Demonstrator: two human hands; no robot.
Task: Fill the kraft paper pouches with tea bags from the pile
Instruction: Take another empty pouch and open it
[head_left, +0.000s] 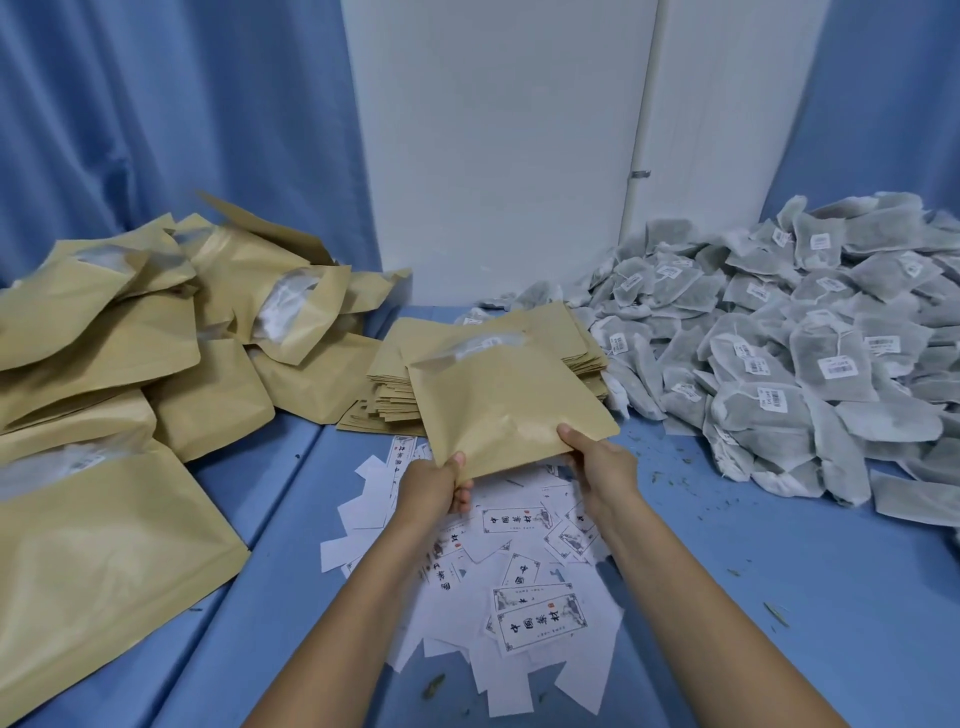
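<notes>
Flat tan kraft paper pouch (506, 400) gripped at its near corners by left hand (434, 483) and right hand (602, 462), mouth apparently pointing away; heaped grey-green tea bag pile (805, 353) lies rightward, nearer the right hand.

A flat kraft pouch (511, 400) is held up at a tilt. Its near edge is pinched at one corner by the left hand (434, 483) and at the other by the right hand (602, 465). Its far edge is turned away, and a clear window strip is seen there. Just behind it a stack (387, 387) of empty flat pouches is laid, slightly fanned. To the left, bulging pouches (130, 338) are heaped loosely and overlap, several with clear windows showing. To the right, the pile (805, 358) of tea bags is spread wide. These are grey-green mesh sachets with strings and white barcoded tags, and some lie against the stack's right side.
</notes>
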